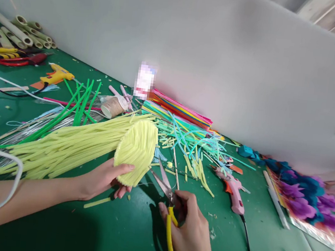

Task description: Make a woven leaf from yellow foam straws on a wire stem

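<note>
My left hand point(102, 180) grips a yellow leaf-shaped piece point(138, 150) made of pipe cleaners laid side by side, thumb across its lower front. In my right hand point(193, 230) is a pair of scissors point(171, 219) with yellow handles. Their blades stand apart and point up-left, close to the right edge of the leaf-shaped piece. Behind my left hand lies a large bundle of yellow pipe cleaners point(70, 146). Short yellow offcuts point(196, 165) are scattered beyond the blades.
A pink glue gun point(232, 190) lies right, a yellow glue gun point(58, 74) back left. Near the wall are a twine spool point(113, 106) and colourful pipe cleaners point(184, 113). Pliers point(25, 59) and bamboo tubes point(32, 35) sit far left, purple flowers point(304, 203) far right. A white cable point(15, 184) crosses my left forearm.
</note>
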`<act>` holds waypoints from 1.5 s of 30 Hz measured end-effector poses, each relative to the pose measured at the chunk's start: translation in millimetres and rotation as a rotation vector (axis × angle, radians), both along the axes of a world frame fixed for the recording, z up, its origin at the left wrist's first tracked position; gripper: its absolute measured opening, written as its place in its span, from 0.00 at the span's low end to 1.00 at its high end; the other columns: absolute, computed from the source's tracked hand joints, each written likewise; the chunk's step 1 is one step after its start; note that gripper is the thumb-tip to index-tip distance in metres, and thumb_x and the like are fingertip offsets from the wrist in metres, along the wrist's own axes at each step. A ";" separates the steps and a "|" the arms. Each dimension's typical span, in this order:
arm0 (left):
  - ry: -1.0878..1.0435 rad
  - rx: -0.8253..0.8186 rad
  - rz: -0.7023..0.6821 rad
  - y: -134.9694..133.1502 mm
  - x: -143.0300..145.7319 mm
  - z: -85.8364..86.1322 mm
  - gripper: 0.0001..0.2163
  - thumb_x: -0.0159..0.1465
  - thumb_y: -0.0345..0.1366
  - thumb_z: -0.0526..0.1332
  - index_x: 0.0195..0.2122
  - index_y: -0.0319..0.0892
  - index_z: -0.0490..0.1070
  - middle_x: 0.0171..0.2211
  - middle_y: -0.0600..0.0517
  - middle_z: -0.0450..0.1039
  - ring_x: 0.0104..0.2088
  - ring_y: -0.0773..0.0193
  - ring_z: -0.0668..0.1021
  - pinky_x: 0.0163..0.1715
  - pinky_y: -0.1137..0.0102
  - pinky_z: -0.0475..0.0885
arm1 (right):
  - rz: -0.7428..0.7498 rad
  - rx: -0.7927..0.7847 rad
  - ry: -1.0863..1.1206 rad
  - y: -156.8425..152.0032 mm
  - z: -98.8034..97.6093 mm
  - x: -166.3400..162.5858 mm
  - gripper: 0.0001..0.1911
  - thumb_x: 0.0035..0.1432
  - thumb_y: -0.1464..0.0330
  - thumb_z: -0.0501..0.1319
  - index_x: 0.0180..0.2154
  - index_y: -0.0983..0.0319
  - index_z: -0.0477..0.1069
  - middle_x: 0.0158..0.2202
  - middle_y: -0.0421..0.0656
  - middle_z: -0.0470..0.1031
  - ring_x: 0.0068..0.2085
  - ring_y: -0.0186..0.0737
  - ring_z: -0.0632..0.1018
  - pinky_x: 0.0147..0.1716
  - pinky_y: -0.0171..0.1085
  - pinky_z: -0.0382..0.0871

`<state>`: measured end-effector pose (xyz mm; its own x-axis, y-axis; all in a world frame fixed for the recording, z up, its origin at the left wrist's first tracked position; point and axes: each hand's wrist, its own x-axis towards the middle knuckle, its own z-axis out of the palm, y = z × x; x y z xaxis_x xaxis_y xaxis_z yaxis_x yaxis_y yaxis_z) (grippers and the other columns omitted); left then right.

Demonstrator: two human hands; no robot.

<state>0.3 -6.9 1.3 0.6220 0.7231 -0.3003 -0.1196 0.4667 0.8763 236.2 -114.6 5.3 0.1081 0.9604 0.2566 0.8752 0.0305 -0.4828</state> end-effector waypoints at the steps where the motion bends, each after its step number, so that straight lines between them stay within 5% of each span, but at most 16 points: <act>1: 0.002 -0.001 0.002 -0.2 0.3 0.0 0.16 0.65 0.45 0.60 0.28 0.37 0.72 0.20 0.51 0.73 0.17 0.69 0.73 0.16 0.76 0.66 | 0.032 0.003 -0.016 -0.9 -1.6 -0.8 0.17 0.59 0.57 0.62 0.44 0.59 0.64 0.31 0.43 0.77 0.28 0.40 0.78 0.25 0.34 0.72; 18: 0.064 -0.105 0.039 1.3 0.9 -0.9 0.15 0.61 0.49 0.63 0.34 0.39 0.70 0.21 0.52 0.73 0.18 0.68 0.72 0.16 0.75 0.65 | 0.332 0.147 -0.233 -3.6 -2.2 -9.6 0.15 0.63 0.59 0.60 0.45 0.63 0.65 0.34 0.47 0.77 0.32 0.45 0.79 0.30 0.39 0.74; 34: 0.123 -0.111 0.022 0.2 0.1 -1.0 0.17 0.61 0.51 0.63 0.34 0.40 0.71 0.19 0.53 0.73 0.18 0.67 0.72 0.15 0.76 0.65 | 0.395 0.153 -0.295 -5.4 1.4 -7.3 0.13 0.63 0.62 0.60 0.45 0.63 0.67 0.32 0.45 0.77 0.31 0.44 0.79 0.28 0.37 0.73; 45: 0.050 -0.008 -0.033 1.1 -1.0 -1.9 0.16 0.65 0.47 0.60 0.30 0.38 0.71 0.17 0.54 0.70 0.15 0.69 0.72 0.14 0.77 0.67 | 0.382 0.158 -0.302 -7.9 3.0 -9.5 0.11 0.67 0.59 0.55 0.41 0.61 0.66 0.25 0.39 0.74 0.22 0.37 0.76 0.20 0.33 0.62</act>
<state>-0.7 -5.8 -0.6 0.6298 0.6997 -0.3372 -0.0602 0.4768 0.8769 226.8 -122.5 8.3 -0.3447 0.8638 0.3675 0.8870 0.4278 -0.1736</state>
